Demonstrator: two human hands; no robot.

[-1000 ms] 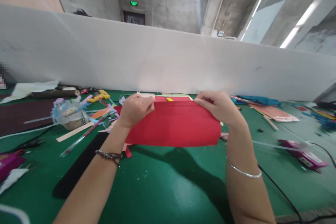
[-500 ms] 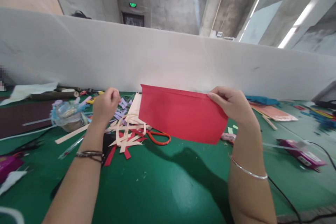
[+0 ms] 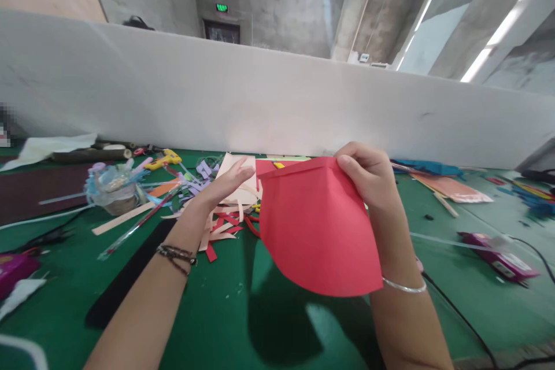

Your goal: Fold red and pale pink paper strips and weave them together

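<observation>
My right hand [image 3: 366,176] pinches the top edge of a folded red paper sheet [image 3: 316,225], which hangs down above the green table [image 3: 225,324] and curves at its lower edge. My left hand [image 3: 221,185] is stretched out with fingers apart, reaching towards the sheet's left upper corner; it holds nothing. Beneath my left hand lies a heap of red and cream paper strips [image 3: 225,225].
A clear cup of craft bits [image 3: 110,188] and a yellow glue gun [image 3: 165,159] sit at the left. A black strip [image 3: 125,277] lies near my left forearm. A purple glue gun [image 3: 498,251] with a cable rests at the right. A white partition [image 3: 277,98] bounds the far edge.
Both hands held the red sheet flat a second ago. My left hand let go, swung left, then came back open. My right hand turned the sheet so that it hangs downward.
</observation>
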